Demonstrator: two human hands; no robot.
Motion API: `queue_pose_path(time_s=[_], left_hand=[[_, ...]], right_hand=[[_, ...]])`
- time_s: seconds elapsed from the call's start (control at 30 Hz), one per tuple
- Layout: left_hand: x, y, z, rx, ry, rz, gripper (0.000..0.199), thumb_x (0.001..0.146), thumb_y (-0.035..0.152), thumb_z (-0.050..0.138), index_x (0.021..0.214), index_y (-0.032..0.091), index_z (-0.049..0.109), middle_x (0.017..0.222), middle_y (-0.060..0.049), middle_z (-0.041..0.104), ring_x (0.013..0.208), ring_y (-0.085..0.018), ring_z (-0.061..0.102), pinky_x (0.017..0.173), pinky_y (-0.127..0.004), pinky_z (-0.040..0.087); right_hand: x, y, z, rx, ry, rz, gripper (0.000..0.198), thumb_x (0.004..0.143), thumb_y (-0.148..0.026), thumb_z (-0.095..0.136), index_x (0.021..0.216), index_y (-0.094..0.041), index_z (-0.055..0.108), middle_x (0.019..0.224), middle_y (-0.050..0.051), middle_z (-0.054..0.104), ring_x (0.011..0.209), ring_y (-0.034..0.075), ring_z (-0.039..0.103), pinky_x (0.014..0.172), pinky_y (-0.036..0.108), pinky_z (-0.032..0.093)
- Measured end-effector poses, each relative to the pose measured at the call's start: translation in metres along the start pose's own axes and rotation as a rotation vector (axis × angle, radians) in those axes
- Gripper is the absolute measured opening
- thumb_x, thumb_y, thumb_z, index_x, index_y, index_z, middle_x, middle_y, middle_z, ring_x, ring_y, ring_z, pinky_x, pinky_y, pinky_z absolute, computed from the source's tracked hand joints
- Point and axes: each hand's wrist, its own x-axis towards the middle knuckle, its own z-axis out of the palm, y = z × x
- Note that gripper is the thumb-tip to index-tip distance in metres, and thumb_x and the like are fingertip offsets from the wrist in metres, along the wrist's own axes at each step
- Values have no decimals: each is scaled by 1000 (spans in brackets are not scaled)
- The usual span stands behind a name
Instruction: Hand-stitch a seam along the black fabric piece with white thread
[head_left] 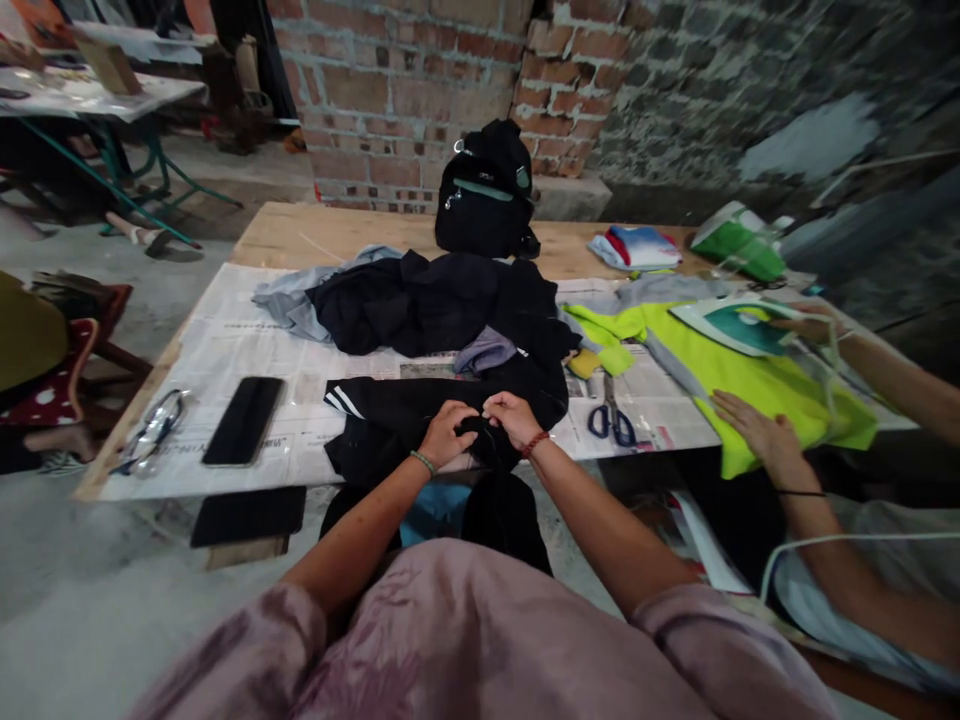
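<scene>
A black garment [397,405] with white stripes at one end lies along the front edge of the table, partly hanging toward my lap. My left hand [450,435] rests on it with thumb and fingers curled at the cloth. Close beside it, my right hand [514,418] pinches the same cloth between thumb and fingertips. Whether something small, such as a thread, is also in the fingers is too fine to make out. Behind my hands lies a heap of dark clothes [420,300]. To the right is a pair of scissors [611,420] with dark handles.
Newspaper [202,345] covers the wooden table. A phone [244,420] and glasses [154,430] lie left; a black backpack [487,195] stands behind. At right, a co-worker's hands hold an iron [739,325] and touch a neon yellow garment [705,370]. Folded clothes [636,247] lie farther back.
</scene>
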Motion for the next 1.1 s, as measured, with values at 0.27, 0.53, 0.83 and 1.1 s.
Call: queue_pose_path(time_s=[0.27, 0.53, 0.83, 1.1], left_hand=[[-8, 15, -7, 271, -14, 164, 12, 75, 13, 49, 77, 17, 60, 107, -7, 48, 97, -16, 51, 83, -30, 45], [-31, 35, -31, 622, 57, 153, 18, 80, 19, 47, 94, 19, 58, 88, -6, 58, 87, -19, 49, 78, -34, 38], [-63, 37, -58, 838, 80, 39, 26, 82, 33, 45, 100, 19, 57, 91, -8, 59, 82, -20, 52, 73, -34, 35], [-80, 30, -68, 862, 56, 2, 21, 82, 30, 45, 89, 18, 60, 79, -6, 59, 76, -18, 51, 69, -30, 39]], right_hand=[[-7, 11, -10, 172, -55, -100, 17, 58, -29, 65, 63, -16, 55, 55, -2, 57, 47, 6, 46, 47, 20, 35], [-8, 16, -11, 202, -66, -149, 16, 61, -29, 65, 62, -17, 55, 55, -2, 57, 48, 7, 46, 48, 20, 35], [-9, 17, -11, 216, -66, -164, 14, 61, -28, 64, 62, -17, 54, 55, -2, 57, 47, 6, 46, 48, 20, 35], [-8, 18, -12, 216, -55, -166, 16, 60, -29, 65, 63, -17, 55, 55, -3, 57, 47, 7, 46, 47, 20, 35]])
